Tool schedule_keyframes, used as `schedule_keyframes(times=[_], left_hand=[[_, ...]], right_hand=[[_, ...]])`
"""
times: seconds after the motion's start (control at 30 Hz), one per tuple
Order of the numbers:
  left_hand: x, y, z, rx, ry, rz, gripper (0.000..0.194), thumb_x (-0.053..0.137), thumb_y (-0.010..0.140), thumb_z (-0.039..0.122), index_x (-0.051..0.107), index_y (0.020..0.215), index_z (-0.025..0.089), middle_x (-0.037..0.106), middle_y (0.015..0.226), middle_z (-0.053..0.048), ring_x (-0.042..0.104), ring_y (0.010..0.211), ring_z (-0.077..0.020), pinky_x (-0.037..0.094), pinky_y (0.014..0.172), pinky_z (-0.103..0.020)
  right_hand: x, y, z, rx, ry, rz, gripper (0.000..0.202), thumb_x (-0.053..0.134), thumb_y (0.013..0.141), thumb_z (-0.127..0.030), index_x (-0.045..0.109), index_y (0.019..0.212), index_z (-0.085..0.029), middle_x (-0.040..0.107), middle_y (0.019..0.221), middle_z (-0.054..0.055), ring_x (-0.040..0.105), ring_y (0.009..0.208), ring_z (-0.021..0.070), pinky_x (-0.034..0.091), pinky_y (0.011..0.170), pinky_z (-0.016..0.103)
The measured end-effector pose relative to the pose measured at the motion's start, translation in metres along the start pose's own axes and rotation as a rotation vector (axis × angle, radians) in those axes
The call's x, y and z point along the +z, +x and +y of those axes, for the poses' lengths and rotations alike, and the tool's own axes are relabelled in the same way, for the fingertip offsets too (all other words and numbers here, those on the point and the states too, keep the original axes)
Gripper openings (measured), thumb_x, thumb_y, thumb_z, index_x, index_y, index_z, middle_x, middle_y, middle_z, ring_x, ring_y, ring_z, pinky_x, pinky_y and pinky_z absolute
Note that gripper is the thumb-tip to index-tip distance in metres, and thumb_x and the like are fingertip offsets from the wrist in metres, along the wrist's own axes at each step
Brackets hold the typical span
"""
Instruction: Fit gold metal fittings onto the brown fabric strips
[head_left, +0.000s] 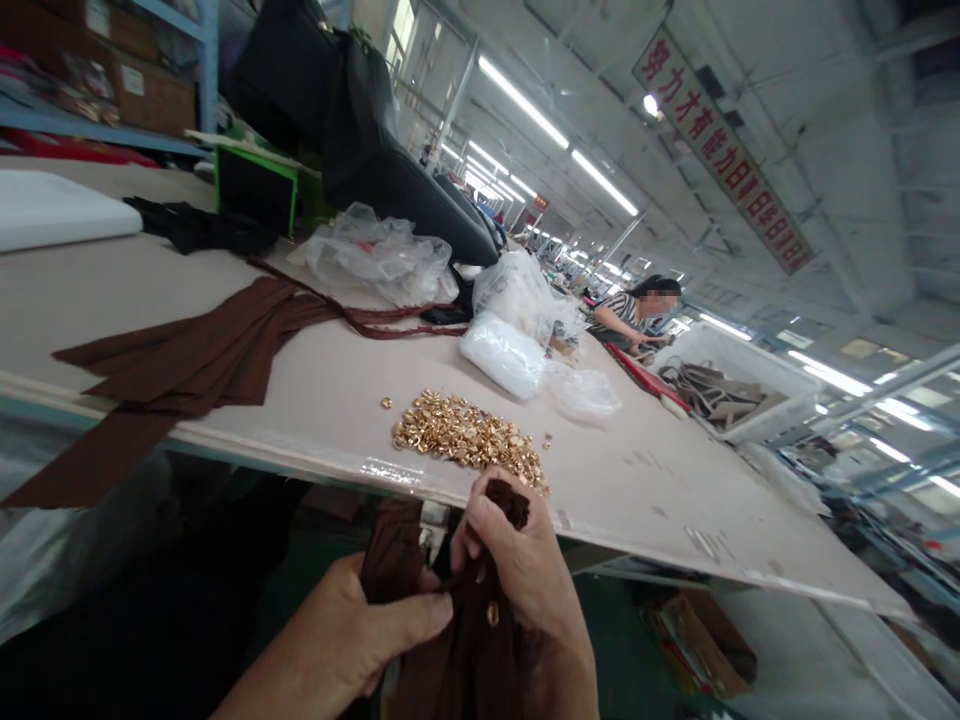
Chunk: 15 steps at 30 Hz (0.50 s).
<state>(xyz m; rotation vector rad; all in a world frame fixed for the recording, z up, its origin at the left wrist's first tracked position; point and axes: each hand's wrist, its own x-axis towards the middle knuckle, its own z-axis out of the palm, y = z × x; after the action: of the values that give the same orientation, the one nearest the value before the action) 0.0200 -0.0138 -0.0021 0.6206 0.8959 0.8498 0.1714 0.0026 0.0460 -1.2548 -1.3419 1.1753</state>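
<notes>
The left hand (367, 630) is pinching brown cloth (457, 655); the right hand's (529, 570) fingers are curling around its bunched top. It is hanging lengthwise between them, gold pieces (461, 432) lying beyond, nearer the right.

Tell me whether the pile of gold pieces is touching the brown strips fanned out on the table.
Apart. The head view shows bare tabletop between the gold pieces and the brown strips.
</notes>
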Motion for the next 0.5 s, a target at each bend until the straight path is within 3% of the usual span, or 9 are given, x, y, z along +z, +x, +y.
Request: schedule_keyframes(times=[0.1, 0.2, 0.27, 0.37, 0.5], left_hand=[[-0.007, 0.002, -0.006, 0.028, 0.078, -0.008, 0.041, 0.090, 0.054, 0.050, 0.061, 0.055, 0.020, 0.036, 0.037, 0.011, 0.022, 0.034, -0.0046, 0.013, 0.039, -0.021], [-0.011, 0.004, -0.006, 0.050, 0.077, 0.025, 0.041, 0.086, 0.058, 0.052, 0.058, 0.057, 0.022, 0.035, 0.035, 0.011, 0.023, 0.033, -0.0052, 0.011, 0.040, -0.022], [-0.013, 0.005, -0.005, 0.055, 0.078, 0.047, 0.040, 0.085, 0.059, 0.051, 0.058, 0.059, 0.022, 0.035, 0.033, 0.012, 0.023, 0.032, -0.0056, 0.011, 0.040, -0.022], [-0.014, 0.005, -0.004, 0.062, 0.075, 0.063, 0.037, 0.085, 0.061, 0.048, 0.059, 0.061, 0.022, 0.036, 0.034, 0.012, 0.022, 0.033, -0.0055, 0.012, 0.040, -0.021], [-0.017, 0.006, -0.004, 0.081, 0.086, 0.031, 0.034, 0.082, 0.065, 0.047, 0.059, 0.060, 0.022, 0.034, 0.035, 0.013, 0.022, 0.034, -0.0062, 0.011, 0.039, -0.022]], right_hand=[[0.002, 0.004, -0.004, -0.007, -0.267, 0.202, 0.027, 0.082, 0.076, -0.041, 0.070, 0.085, -0.019, 0.059, 0.054, -0.006, 0.052, 0.049, 0.0134, 0.038, 0.051, 0.025], [0.008, 0.015, -0.009, -0.128, -0.641, 0.385, 0.016, 0.074, 0.084, -0.034, 0.078, 0.090, -0.020, 0.075, 0.075, 0.004, 0.067, 0.071, 0.0215, 0.047, 0.067, 0.032], [0.014, 0.023, -0.012, -0.147, -0.864, 0.390, 0.015, 0.069, 0.088, -0.028, 0.080, 0.095, -0.020, 0.081, 0.089, 0.009, 0.071, 0.084, 0.0260, 0.048, 0.076, 0.035], [0.022, 0.034, -0.015, -0.096, -1.079, 0.364, 0.012, 0.068, 0.089, -0.024, 0.079, 0.092, -0.020, 0.081, 0.088, 0.014, 0.071, 0.081, 0.0286, 0.044, 0.071, 0.036], [0.024, 0.037, -0.014, -0.096, -1.102, 0.362, 0.012, 0.066, 0.089, -0.022, 0.076, 0.082, -0.018, 0.079, 0.081, 0.015, 0.069, 0.075, 0.0287, 0.040, 0.066, 0.035]])
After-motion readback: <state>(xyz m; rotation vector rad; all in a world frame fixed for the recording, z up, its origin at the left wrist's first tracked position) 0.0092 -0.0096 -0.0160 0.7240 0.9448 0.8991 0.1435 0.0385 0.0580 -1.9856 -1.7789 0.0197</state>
